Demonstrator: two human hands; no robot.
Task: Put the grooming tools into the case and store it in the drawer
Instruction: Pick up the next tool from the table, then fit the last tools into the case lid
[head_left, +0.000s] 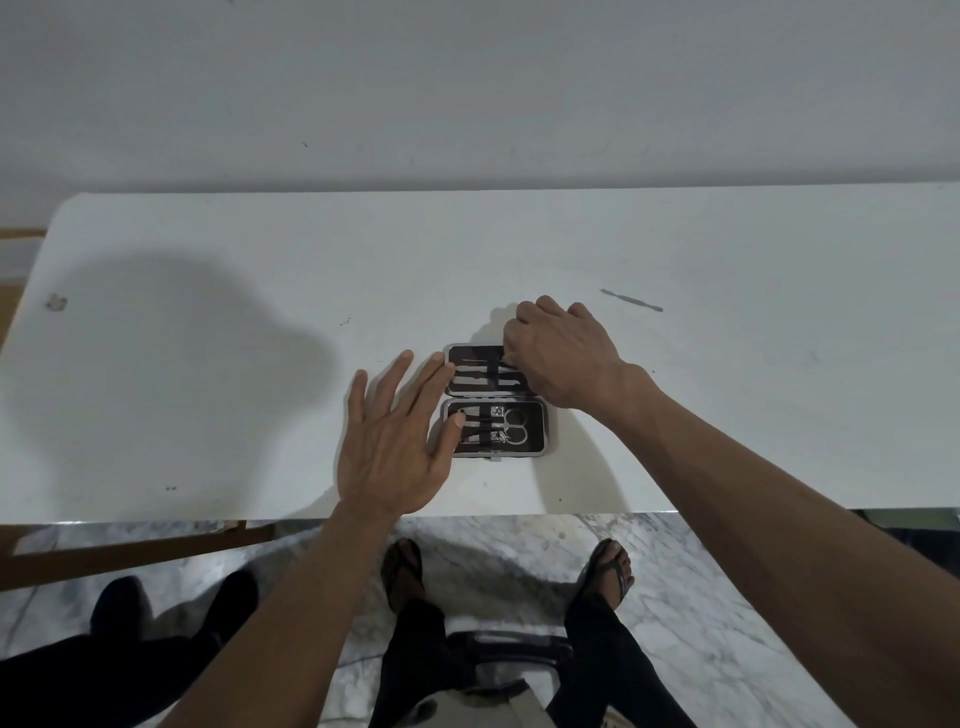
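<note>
Your grooming case lies open on the white tabletop, near its front edge, with scissors and nail clippers strapped into the near half. Your left hand rests beside the case's left edge, its fingers straight and spread. Your right hand covers the far half, fingers curled onto a slim tool there. One loose metal tool lies apart to the right.

Left hand flat, fingers spread, right hand curled, knuckles up
</note>
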